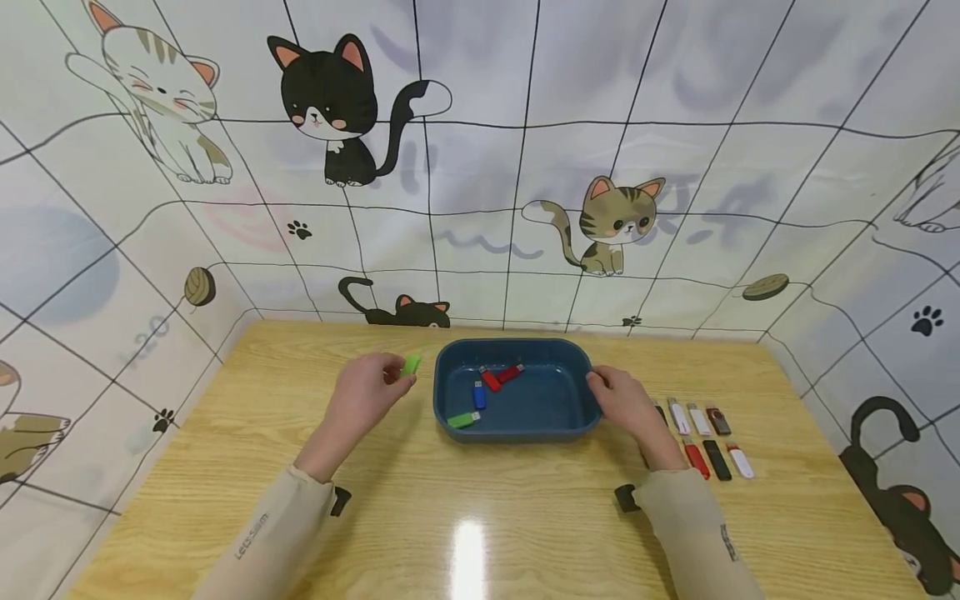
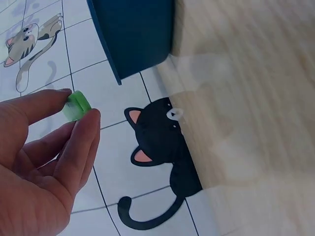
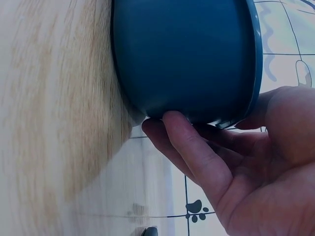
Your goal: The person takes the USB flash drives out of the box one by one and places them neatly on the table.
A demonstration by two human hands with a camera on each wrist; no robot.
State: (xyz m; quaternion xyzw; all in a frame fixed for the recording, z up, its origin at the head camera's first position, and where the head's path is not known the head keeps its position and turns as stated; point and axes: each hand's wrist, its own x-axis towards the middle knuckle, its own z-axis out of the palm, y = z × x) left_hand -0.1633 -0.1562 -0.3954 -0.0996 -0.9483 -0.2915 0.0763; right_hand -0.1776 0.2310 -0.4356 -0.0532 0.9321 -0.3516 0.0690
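l grip [image 1: 371,387] pinches sm. green obj. [image 1: 410,365], left of blue bin [image 1: 540,407]. r grip [image 1: 624,404] holds bin's right end. 4 usbs [image 1: 479,396] in bin, left side.

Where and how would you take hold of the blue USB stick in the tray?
I'd pinch the blue USB stick across the long sides of its plastic body, coming from above: it lies flat, metal plug toward the far wall, and the raised sides of the tray would likely hamper a low approach.

Wood-grain table [image 1: 390,517], blue tray [image 1: 543,408], loose USB sticks [image 1: 717,460] in two rows
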